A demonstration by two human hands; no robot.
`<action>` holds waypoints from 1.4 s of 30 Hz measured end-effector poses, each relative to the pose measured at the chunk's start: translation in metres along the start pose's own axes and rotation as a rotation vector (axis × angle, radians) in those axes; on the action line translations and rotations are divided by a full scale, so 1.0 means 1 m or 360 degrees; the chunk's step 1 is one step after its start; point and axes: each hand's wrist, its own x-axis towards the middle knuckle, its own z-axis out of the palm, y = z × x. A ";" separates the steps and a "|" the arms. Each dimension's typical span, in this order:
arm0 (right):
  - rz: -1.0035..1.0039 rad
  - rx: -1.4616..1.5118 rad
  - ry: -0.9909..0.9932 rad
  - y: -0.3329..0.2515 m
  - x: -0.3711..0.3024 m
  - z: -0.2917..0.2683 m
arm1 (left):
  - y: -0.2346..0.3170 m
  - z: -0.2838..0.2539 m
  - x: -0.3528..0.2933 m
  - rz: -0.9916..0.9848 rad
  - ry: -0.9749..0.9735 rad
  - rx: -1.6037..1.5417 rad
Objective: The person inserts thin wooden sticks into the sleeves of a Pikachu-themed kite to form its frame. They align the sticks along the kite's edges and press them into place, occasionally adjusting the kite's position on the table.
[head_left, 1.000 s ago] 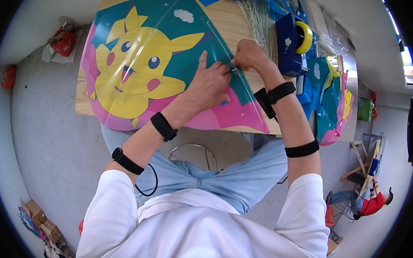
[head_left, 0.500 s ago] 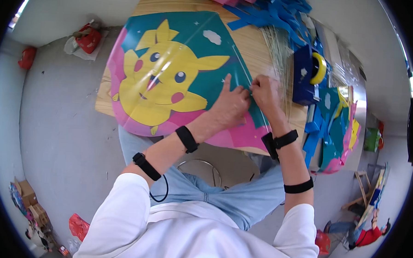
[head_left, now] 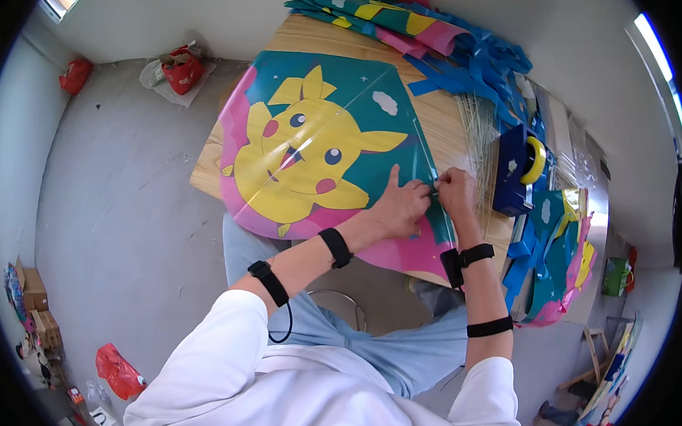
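Note:
A large kite sheet (head_left: 374, 157), teal and pink with a yellow cartoon animal, lies on the wooden table and overhangs its near edge above my lap. A thin pale strip runs along its right edge. My left hand (head_left: 398, 208) rests palm down on the sheet close to that edge, one finger stretched away from the others. Just right of it, my right hand (head_left: 457, 195) pinches at the sheet's edge with fingers closed. Whatever small piece may sit between those fingertips is hidden. Black straps circle both forearms.
A blue tape dispenser (head_left: 515, 171) with a yellow roll stands right of my right hand, beside a bundle of thin rods (head_left: 477, 135). Blue strips (head_left: 496, 60) and folded kite sheets (head_left: 380, 20) lie at the back. More printed sheets (head_left: 556, 257) hang at the right.
The whole view has shifted, so the table and kite appear lower and further right. Both hands stay at the same edge of the sheet, the right still pinching.

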 end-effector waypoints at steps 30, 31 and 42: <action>0.0796 0.1149 -0.0340 0.023 -0.210 -0.067 | 0.085 0.057 -0.149 0.0252 0.0384 0.0235; 0.0788 0.1189 -0.0337 0.012 -0.213 -0.069 | 0.089 0.061 -0.146 0.0268 0.0494 0.0231; 0.0612 0.1946 -0.0348 -0.108 -0.167 -0.106 | 0.094 -0.022 -0.156 0.0126 0.0807 -0.0396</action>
